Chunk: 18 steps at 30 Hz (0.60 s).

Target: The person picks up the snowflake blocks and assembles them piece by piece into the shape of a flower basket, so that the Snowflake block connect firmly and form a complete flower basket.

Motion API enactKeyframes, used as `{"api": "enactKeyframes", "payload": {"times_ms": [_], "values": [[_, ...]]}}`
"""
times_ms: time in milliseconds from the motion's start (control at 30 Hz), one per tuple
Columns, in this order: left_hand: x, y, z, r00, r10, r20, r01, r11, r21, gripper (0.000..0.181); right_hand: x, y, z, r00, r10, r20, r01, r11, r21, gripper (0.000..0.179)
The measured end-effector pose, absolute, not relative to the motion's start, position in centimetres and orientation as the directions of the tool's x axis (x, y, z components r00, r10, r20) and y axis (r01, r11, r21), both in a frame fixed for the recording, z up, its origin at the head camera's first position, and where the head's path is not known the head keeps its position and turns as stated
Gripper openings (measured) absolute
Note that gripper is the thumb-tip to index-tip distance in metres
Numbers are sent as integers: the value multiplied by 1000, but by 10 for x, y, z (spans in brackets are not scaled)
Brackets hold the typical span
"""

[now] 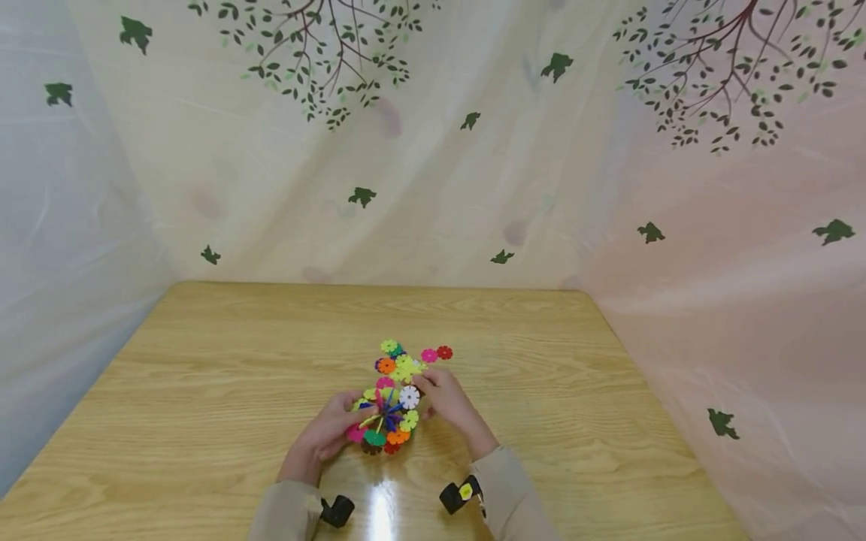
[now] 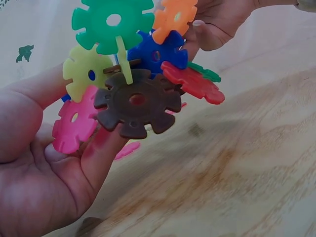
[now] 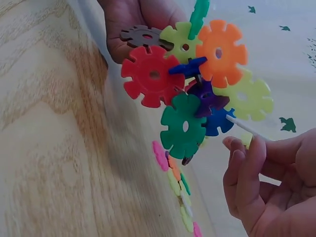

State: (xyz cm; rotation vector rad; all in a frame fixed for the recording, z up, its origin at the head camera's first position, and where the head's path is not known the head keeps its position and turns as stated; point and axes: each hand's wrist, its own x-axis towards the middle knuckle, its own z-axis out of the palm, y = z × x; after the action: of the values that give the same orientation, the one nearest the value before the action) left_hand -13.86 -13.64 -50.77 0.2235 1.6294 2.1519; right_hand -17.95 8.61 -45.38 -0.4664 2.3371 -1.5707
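Toothed plastic snowflake discs in many colours are slotted together into one cluster (image 1: 387, 415), held up above the table. My left hand (image 1: 334, 427) grips it from the left side. In the left wrist view, a brown disc (image 2: 137, 102) faces the camera, with a pink disc (image 2: 75, 121) against the left fingers. My right hand (image 1: 448, 402) is at the upper right of the cluster, its thumb and fingers pinching at the edge of its discs. The right wrist view shows a white disc (image 3: 249, 127) edge-on just above those curled fingertips. Further discs (image 1: 404, 367) extend beyond the cluster.
A light wood table (image 1: 223, 376) lies under both hands. Pale cloth (image 1: 433, 173) printed with branches and green leaf shapes hangs around its back and sides. Black wrist cameras (image 1: 337, 511) are strapped at both sleeves.
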Motion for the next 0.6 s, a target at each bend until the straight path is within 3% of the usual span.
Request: {"api": "enactKeyframes", "payload": {"times_ms": [333, 600], "values": [[-139, -137, -509, -855, 508, -103, -250, -232, 940, 62, -185, 93, -457, -904, -421, -81, -82, 356, -931, 27], [-137, -142, -511, -850, 517, -96, -256, -248, 934, 74, -184, 101, -449, -859, -497, -126, -88, 386, -918, 25]]}}
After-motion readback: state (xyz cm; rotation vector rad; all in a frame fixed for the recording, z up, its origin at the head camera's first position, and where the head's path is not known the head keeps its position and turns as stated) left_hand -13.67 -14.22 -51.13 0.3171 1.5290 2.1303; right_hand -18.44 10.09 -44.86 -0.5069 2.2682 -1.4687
